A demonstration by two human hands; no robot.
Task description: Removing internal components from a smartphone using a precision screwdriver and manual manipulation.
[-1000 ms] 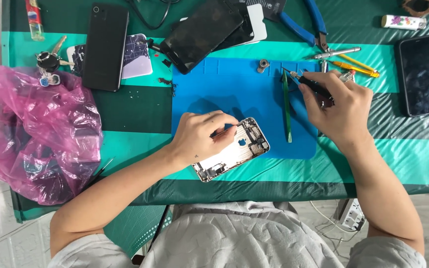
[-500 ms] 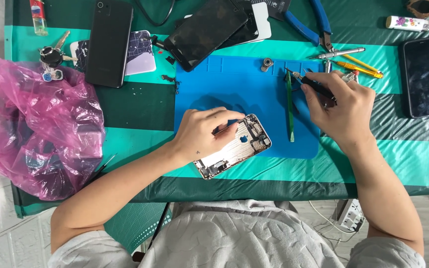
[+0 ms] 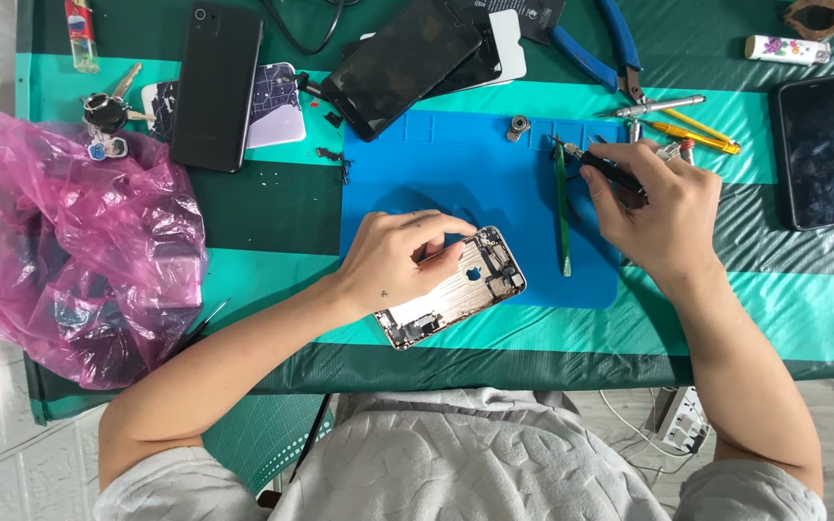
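- Left hand [image 3: 393, 259] presses down on the opened phone housing [image 3: 456, 289] (gold, back facing up), at the blue mat's [image 3: 456, 164] near edge.
- Right hand [image 3: 653, 207] clamps a black screwdriver [image 3: 602, 167], far right on the mat, beside green tweezers [image 3: 563, 207].

A single camera sits on the person's head and looks almost straight down over the chest onto the table [image 3: 272, 207], at about arm's length. The person's own torso fills the lower edge; the table's far side runs along the top. The left hand [image 3: 393, 260] grips an opened phone shell [image 3: 456, 289] close to the middle of the view, so the grip is the centre of the framing. The right hand [image 3: 653, 207], closed on a dark screwdriver [image 3: 605, 169], lies right of that grip and slightly farther away. No second view exists, so no part is shared.
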